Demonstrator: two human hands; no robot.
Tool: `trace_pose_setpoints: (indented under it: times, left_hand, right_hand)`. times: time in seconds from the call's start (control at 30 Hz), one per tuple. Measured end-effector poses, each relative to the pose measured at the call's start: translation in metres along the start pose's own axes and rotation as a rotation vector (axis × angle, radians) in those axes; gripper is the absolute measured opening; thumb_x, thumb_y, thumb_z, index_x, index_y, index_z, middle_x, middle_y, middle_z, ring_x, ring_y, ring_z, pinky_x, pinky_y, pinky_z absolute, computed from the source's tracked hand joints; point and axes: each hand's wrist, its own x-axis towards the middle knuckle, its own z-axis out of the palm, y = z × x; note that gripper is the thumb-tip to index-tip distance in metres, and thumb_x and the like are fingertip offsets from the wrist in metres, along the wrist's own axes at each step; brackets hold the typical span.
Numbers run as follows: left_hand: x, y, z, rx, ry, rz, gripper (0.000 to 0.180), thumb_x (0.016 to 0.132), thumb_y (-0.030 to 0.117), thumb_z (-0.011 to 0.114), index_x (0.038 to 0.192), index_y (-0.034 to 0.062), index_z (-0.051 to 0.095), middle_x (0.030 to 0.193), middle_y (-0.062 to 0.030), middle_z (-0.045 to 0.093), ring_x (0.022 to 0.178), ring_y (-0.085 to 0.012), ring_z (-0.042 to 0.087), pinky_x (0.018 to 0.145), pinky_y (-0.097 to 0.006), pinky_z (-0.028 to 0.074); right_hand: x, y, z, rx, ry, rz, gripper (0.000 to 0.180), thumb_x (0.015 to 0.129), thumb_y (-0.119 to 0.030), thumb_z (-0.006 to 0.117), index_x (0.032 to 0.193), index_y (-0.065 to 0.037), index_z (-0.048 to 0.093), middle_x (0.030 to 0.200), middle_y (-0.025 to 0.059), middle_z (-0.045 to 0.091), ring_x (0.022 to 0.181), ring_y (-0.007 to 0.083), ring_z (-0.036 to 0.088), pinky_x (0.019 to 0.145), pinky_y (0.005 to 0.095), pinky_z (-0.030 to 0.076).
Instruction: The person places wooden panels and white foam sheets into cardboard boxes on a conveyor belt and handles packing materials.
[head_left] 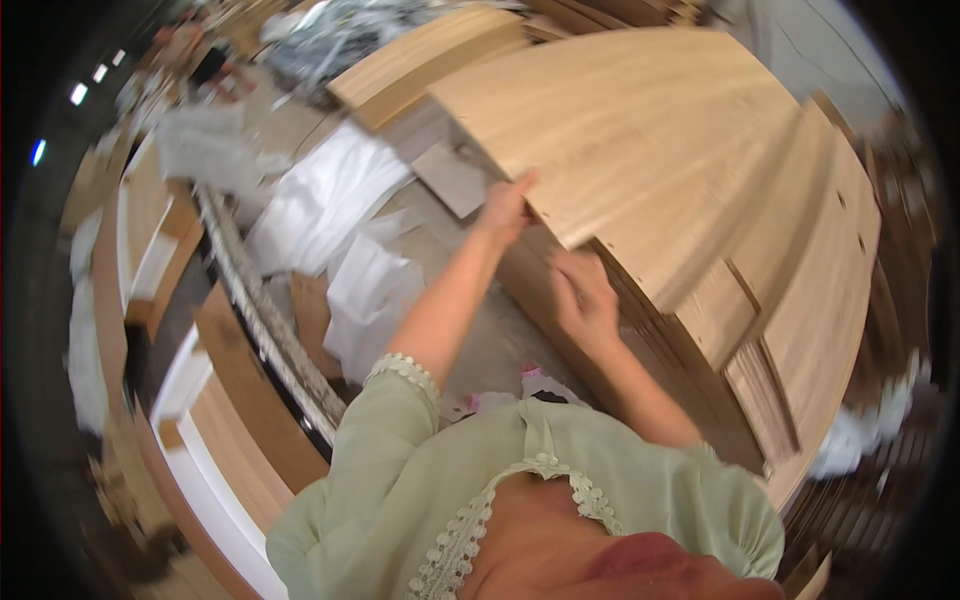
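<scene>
A wide light-brown wooden panel [620, 110] lies on top of a stack of boards in front of me. My left hand [508, 212] grips its left edge, thumb on the upper face and the other fingers mostly hidden at the edge. Close to the panel's near corner is my right hand [585, 295], slightly blurred, its fingers curled in. Whether it pinches the panel's edge or something small is hidden. Toward the right, more wooden panels [820, 260] with small holes lie in the stack, beside a narrow recessed piece [765, 395].
White foam sheeting [335, 195] lies crumpled on the floor to the left. Further left, framed wooden pieces with white edges [205, 440] stand along a long wrapped bar [265, 315]. Clear plastic wrap [345, 45] is heaped at the back. Another person [205, 60] is at the far left.
</scene>
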Motion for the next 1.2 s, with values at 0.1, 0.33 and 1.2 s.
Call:
trace_pose_setpoints:
  times: [0.1, 0.33, 1.2]
  left_hand:
    - [-0.055, -0.001, 0.005, 0.08, -0.015, 0.003, 0.041, 0.081, 0.03, 0.062, 0.105, -0.003, 0.054, 0.09, -0.0113, 0.062, 0.075, -0.0209, 0.062, 0.061, -0.037, 0.053]
    - [-0.228, 0.021, -0.102, 0.079, 0.199, -0.105, 0.049, 0.081, 0.036, 0.059, 0.112, -0.0022, 0.053, 0.1, -0.0107, 0.061, 0.083, -0.0185, 0.062, 0.064, -0.03, 0.05]
    - [-0.72, 0.014, -0.17, 0.632, 1.496, -0.186, 0.067, 0.084, 0.056, 0.048, 0.091, -0.0094, 0.063, 0.083, -0.0134, 0.063, 0.076, -0.0163, 0.059, 0.072, -0.029, 0.045]
  right_hand:
    - [-0.056, 0.0, -0.05, 0.54, -0.323, 0.977, 0.024, 0.087, -0.017, 0.056, 0.104, -0.002, 0.059, 0.101, 0.013, 0.061, 0.089, 0.0233, 0.059, 0.075, 0.0322, 0.047]
    - [-0.067, 0.001, -0.063, 1.509, -0.313, 1.018, 0.084, 0.079, -0.063, 0.048, 0.136, -0.005, 0.027, 0.136, 0.0179, 0.034, 0.123, 0.0309, 0.037, 0.099, 0.0419, 0.034]
    - [0.022, 0.004, 0.007, 1.4, -0.082, 0.911, 0.04, 0.071, -0.011, 0.056, 0.106, 0.008, 0.051, 0.108, 0.0197, 0.056, 0.105, 0.0322, 0.051, 0.096, 0.0447, 0.038]
